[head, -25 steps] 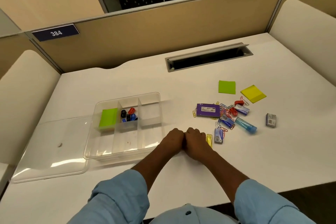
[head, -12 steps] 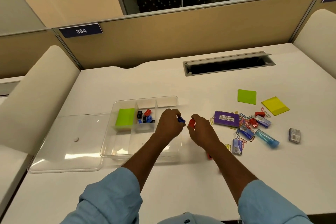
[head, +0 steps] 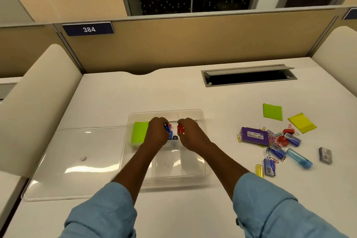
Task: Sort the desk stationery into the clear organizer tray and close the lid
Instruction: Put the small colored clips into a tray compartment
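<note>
Sleeves: I am reaching both forearms out of rolled blue sleeves (head: 102, 212), converging across the near edge of the desk (head: 173, 91).
Tray: The clear organizer tray (head: 205, 160) is lying directly under my wrists, its lid (head: 77, 160) lying open and flat against its left side.
Left hand: My left hand (head: 157, 131) is hovering knuckles-up, fingers curled, pinching a blue clip (head: 170, 133).
Right hand: My right hand (head: 190, 133) is mirroring it just beside, pinching a red clip (head: 180, 128) between thumb and fingertips.
Key relation: The middle back compartment, already holding small clips, is sitting straight below the gap between my hands, equally near to both. A downward release looks like all that is needed.
Neighbour: A green pad (head: 139, 134) is filling the compartment to the left.
Farther right: The unsorted pile around the purple box (head: 254, 135) is waiting well apart, on my right hand's side.
</note>
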A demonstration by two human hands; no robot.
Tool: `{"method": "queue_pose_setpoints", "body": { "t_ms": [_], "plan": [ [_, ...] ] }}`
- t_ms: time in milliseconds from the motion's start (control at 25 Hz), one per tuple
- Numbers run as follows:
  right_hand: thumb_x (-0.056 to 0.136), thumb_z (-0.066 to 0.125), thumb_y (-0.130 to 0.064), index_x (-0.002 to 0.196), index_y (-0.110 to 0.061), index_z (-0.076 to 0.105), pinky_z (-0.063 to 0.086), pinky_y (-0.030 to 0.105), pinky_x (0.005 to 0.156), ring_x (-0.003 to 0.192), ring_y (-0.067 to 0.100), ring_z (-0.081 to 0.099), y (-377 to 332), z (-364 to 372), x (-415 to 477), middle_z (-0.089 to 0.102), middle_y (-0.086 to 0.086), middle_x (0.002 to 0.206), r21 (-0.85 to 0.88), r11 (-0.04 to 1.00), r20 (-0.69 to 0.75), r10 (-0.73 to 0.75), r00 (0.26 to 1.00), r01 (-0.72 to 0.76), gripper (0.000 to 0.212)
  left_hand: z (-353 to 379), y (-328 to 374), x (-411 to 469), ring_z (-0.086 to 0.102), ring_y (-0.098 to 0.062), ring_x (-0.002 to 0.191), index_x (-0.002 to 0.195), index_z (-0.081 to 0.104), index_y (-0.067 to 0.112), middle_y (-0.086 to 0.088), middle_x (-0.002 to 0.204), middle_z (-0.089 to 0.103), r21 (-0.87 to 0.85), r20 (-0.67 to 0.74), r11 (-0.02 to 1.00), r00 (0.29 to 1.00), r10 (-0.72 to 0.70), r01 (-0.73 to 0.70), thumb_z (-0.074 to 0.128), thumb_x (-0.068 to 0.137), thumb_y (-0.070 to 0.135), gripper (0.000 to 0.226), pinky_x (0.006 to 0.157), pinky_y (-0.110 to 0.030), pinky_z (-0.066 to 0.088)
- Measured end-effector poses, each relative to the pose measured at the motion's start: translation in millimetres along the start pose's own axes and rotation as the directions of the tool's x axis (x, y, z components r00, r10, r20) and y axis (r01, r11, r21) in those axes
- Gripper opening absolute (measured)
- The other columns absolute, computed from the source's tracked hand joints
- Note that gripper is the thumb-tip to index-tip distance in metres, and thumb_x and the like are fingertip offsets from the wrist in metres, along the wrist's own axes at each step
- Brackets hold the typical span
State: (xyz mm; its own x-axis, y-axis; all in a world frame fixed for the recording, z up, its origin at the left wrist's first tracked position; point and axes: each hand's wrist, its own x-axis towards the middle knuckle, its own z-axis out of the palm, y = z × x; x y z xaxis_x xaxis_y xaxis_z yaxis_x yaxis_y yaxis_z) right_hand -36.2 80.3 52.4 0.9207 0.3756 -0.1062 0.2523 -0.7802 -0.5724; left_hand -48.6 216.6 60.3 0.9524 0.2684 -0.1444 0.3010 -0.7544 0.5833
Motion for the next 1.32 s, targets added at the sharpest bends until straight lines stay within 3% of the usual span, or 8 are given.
{"method": "queue_pose_setpoints", "body": {
  "t_ms": [160,280,400,520,880,1000,1160,1320],
  "plan": [
    [0.078,0.067,-0.014,0.102,-0.014,0.059,0.043,0.032,0.075,0.095,0.027,0.059,-19.0,18.2,30.1,0.062,0.008,0.101,-0.209,0.977,0.034,-0.026,0.999,0.032,0.025,1.4,-25.0,16.9,0.061,-0.027,0.105,0.114,0.063,0.006,-0.014,0.115,0.064,-0.027,0.035,1.000,0.999,0.002,-0.001,0.075,0.069,0.003,0.046,0.092,-0.031,0.046],
    [0.076,0.071,-0.016,0.112,-0.016,0.057,0.042,0.033,0.080,0.101,0.028,0.058,-19.5,28.9,43.2,0.063,0.008,0.108,-0.296,0.955,0.058,0.002,0.998,0.015,0.038,5.6,-31.3,26.7,0.058,-0.029,0.110,0.119,0.060,0.004,-0.016,0.119,0.062,0.004,0.076,0.999,0.997,0.033,-0.033,0.070,0.072,0.002,0.048,0.095,-0.033,0.044],
    [0.077,0.074,-0.015,0.133,-0.016,0.047,0.039,0.037,0.099,0.119,0.029,0.050,-14.3,36.3,46.6,0.055,0.009,0.129,-0.215,0.976,0.041,0.044,0.998,-0.034,0.062,11.0,-34.2,32.6,0.053,-0.029,0.116,0.122,0.058,0.003,-0.016,0.123,0.059,-0.008,0.065,0.999,0.996,0.054,-0.053,0.068,0.076,0.004,0.047,0.100,-0.034,0.041],
    [0.079,0.072,-0.012,0.137,-0.018,0.044,0.033,0.036,0.104,0.125,0.027,0.045,-9.0,36.6,41.1,0.051,0.006,0.137,-0.143,0.986,-0.050,0.076,0.996,-0.083,0.065,17.6,-29.9,32.9,0.053,-0.028,0.114,0.117,0.062,0.005,-0.014,0.121,0.061,-0.015,-0.003,0.997,0.997,0.074,-0.074,0.066,0.082,0.011,0.036,0.100,-0.034,0.040],
    [0.087,0.058,-0.003,0.129,-0.018,0.052,0.039,0.034,0.096,0.110,0.020,0.054,41.0,-3.6,-25.5,0.062,0.000,0.116,0.099,0.971,-0.222,0.234,0.947,-0.217,0.045,38.2,28.2,-8.6,0.061,-0.025,0.088,0.090,0.072,0.005,-0.011,0.091,0.070,-0.120,-0.082,0.938,0.944,0.318,-0.326,0.060,0.089,0.023,0.021,0.079,-0.027,0.037],
    [0.086,0.060,-0.003,0.124,-0.014,0.055,0.047,0.034,0.093,0.104,0.021,0.058,67.0,-22.9,-51.3,0.063,0.005,0.113,0.139,0.953,-0.215,0.294,0.931,-0.269,0.040,51.9,49.9,-25.9,0.060,-0.022,0.092,0.095,0.071,0.008,-0.007,0.096,0.069,-0.124,-0.013,0.921,0.929,0.370,-0.368,0.059,0.090,0.025,0.022,0.084,-0.028,0.040],
    [0.085,0.064,-0.004,0.113,-0.011,0.058,0.040,0.011,0.066,0.084,0.011,0.055,107.3,-48.3,-95.0,0.065,0.007,0.105,0.202,0.900,-0.221,0.425,0.878,-0.385,0.029,77.0,78.6,-50.7,0.059,-0.017,0.088,0.104,0.067,0.011,-0.005,0.100,0.067,-0.154,0.101,0.895,0.895,0.435,-0.418,0.063,0.087,0.023,0.021,0.079,-0.017,0.037],
    [0.086,0.067,-0.021,0.109,-0.014,0.053,0.041,0.023,0.071,0.087,0.016,0.055,143.2,-61.0,-146.7,0.062,0.008,0.108,0.200,0.754,-0.162,0.655,0.738,-0.625,0.028,110.0,103.2,-79.0,0.057,-0.015,0.089,0.112,0.063,0.016,-0.002,0.106,0.063,-0.113,0.316,0.896,0.840,0.442,-0.429,0.066,0.085,0.024,0.029,0.079,-0.020,0.039]
  ]
}}
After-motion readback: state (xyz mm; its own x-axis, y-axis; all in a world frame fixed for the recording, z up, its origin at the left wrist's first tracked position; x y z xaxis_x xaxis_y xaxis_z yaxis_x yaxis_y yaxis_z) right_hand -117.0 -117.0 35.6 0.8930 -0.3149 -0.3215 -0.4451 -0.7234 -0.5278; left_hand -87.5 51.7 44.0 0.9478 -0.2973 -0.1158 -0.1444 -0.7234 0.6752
